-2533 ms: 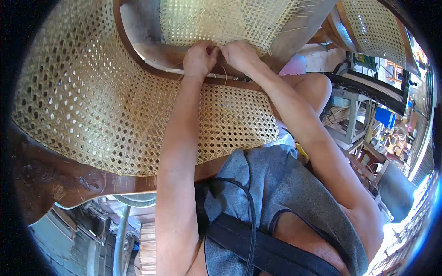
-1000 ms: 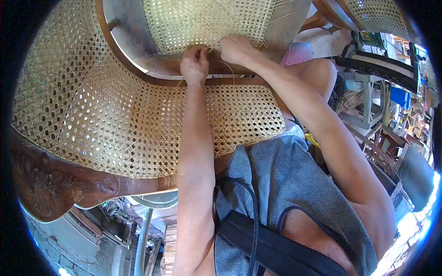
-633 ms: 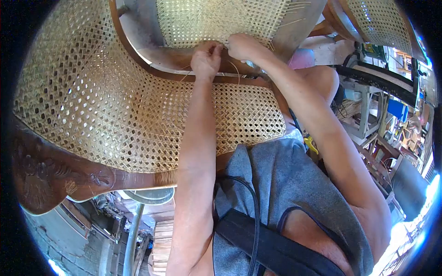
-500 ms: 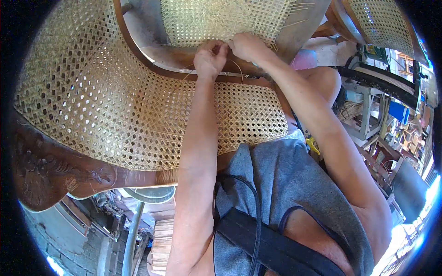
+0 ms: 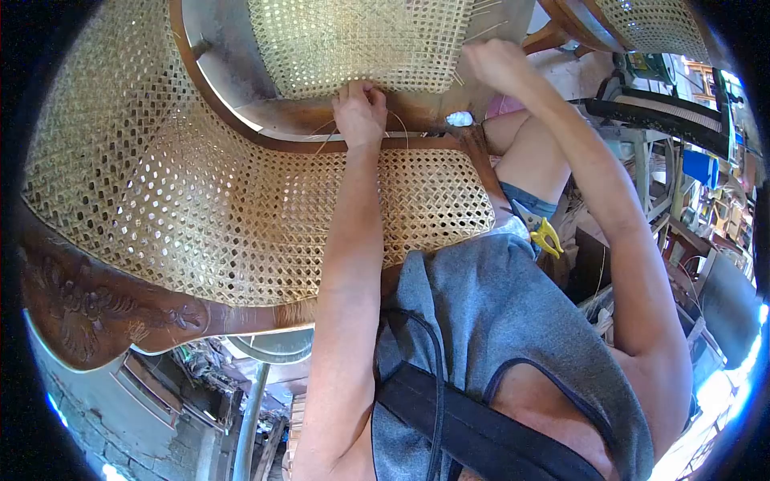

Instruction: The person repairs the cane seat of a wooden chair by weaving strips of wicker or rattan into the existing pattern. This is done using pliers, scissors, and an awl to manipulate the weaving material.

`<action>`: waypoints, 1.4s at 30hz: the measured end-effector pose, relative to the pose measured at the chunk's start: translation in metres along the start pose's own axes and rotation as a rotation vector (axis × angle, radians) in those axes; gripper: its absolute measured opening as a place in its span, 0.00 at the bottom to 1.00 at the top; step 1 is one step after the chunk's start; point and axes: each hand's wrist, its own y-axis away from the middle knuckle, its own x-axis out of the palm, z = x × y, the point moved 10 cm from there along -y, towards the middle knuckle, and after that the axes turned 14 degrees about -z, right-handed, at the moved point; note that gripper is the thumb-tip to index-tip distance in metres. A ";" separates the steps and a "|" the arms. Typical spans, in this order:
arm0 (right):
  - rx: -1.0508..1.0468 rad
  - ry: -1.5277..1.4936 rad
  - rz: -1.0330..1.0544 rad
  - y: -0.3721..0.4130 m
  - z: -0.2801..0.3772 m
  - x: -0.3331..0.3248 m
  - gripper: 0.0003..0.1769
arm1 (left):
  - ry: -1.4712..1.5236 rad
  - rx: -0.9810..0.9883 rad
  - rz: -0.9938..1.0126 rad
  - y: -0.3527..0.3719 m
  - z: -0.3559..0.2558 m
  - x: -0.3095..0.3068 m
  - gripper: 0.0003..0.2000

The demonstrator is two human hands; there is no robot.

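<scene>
**Head view.** We find the left hand [image 5: 361, 112] at 12 o'clock. Its fingers are pinched on a cane strand [image 5: 399, 120] at the lower edge of the small woven panel [image 5: 353, 40], just above the wooden rail [image 5: 289, 112] that carries the panel.

The right hand [image 5: 499, 66] is clenched at 1 o'clock, well apart from the left — we cannot tell what it grips.

Half a second earlier both hands met at the panel edge. The right has since drawn away to the upper right.

The large cane sheet [image 5: 200, 200] fills 9 to 11 o'clock and is bounded by a carved frame [image 5: 88, 305] at 8 o'clock. Open room lies toward 3 o'clock, past a yellow clip [image 5: 547, 238].
</scene>
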 end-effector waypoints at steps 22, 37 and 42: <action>0.046 -0.400 -0.110 -0.007 0.040 -0.025 0.19 | 0.921 -0.353 0.257 -0.011 -0.058 0.012 0.09; 0.064 -0.255 0.102 -0.021 0.110 0.057 0.13 | 0.387 -0.445 0.047 -0.008 0.021 -0.019 0.10; 0.062 -0.287 0.021 -0.027 0.114 0.053 0.13 | 0.181 -0.381 0.043 -0.012 0.025 -0.017 0.09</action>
